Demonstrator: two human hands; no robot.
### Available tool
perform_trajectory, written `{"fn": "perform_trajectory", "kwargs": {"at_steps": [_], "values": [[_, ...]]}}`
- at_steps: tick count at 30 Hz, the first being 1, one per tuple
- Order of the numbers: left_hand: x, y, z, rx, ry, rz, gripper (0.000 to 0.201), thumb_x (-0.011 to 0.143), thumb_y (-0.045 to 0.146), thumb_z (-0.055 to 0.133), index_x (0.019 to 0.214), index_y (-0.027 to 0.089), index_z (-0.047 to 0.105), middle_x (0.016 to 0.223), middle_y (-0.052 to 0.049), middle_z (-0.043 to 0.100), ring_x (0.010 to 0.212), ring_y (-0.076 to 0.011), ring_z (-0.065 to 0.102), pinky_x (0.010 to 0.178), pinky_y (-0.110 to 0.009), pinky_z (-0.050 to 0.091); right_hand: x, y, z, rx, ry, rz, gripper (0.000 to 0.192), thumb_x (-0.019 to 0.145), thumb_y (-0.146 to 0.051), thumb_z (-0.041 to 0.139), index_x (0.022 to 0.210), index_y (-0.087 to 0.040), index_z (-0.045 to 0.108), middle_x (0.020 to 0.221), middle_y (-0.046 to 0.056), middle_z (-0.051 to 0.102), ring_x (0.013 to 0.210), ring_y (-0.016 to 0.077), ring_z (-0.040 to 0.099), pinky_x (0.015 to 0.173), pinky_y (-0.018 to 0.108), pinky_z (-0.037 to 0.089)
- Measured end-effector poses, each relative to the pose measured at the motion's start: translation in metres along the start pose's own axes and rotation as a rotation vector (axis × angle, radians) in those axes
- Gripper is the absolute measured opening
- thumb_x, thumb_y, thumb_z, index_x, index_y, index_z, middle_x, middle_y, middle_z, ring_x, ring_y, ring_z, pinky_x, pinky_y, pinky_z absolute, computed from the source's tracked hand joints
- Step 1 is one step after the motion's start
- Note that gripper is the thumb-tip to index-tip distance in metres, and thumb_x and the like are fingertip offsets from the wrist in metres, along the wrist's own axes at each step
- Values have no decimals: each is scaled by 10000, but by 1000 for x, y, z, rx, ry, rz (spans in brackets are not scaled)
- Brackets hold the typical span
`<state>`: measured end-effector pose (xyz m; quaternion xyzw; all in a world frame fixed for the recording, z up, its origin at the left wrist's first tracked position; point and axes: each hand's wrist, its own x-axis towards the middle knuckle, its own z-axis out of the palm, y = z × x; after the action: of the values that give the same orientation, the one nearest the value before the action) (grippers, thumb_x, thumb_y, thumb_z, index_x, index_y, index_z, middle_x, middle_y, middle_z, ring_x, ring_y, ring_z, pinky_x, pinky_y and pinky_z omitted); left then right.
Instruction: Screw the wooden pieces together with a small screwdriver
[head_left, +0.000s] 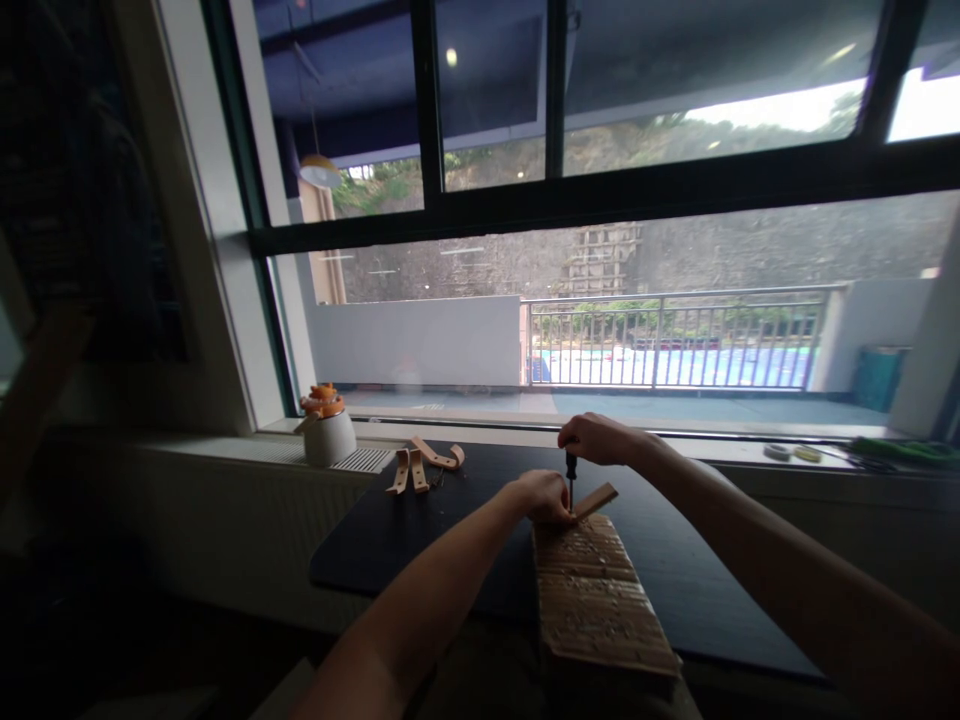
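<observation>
My right hand [600, 440] is closed over the top of a screwdriver [571, 480] that stands upright, tip down. My left hand [544, 497] pinches a small wooden piece [596, 499] at the far end of a long wooden block [596, 595], right where the screwdriver tip meets it. The block lies lengthwise on a dark table [390, 540], running from my body toward the window.
Several loose wooden hook-shaped pieces [420, 465] lie at the table's far left. A white pot with orange items [327, 425] stands on the windowsill. Small objects [787, 452] and a green thing [907, 452] rest on the sill at right. A large window fills the back.
</observation>
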<state>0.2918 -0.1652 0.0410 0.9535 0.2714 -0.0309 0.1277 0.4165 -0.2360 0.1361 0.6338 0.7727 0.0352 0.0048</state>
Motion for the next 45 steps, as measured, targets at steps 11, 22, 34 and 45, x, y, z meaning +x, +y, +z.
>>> {"fn": "perform_trajectory", "kwargs": {"at_steps": [11, 22, 34, 45], "values": [[2, -2, 1, -11, -17, -2, 262, 707, 436, 649, 764, 185, 700, 735, -7, 682, 638, -147, 605, 583, -220, 451, -1, -1, -1, 24, 40, 6, 256, 930, -344, 563, 1122, -182, 617, 1129, 65, 634, 921, 192, 629, 789, 388, 536], [2, -1, 1, -1, -11, 17, 266, 711, 442, 635, 691, 177, 660, 672, 0, 638, 609, -143, 577, 567, -228, 424, 0, 2, 1, 18, 51, -6, 247, 927, -339, 569, 1103, -175, 622, 1119, 64, 637, 925, 193, 629, 795, 393, 534], [0, 1, -1, -7, -18, -9, 259, 706, 440, 651, 726, 184, 684, 718, -2, 666, 630, -143, 592, 578, -223, 440, -1, 2, -1, -20, 45, 25, 249, 927, -340, 568, 1110, -179, 620, 1129, 65, 633, 930, 195, 627, 797, 393, 534], [1, -1, 0, -3, -18, 2, 278, 705, 447, 641, 757, 178, 691, 721, -14, 669, 630, -156, 600, 585, -236, 449, 0, -2, 0, -30, 43, 9, 252, 927, -343, 568, 1111, -179, 620, 1128, 64, 633, 928, 195, 628, 794, 392, 534]]}}
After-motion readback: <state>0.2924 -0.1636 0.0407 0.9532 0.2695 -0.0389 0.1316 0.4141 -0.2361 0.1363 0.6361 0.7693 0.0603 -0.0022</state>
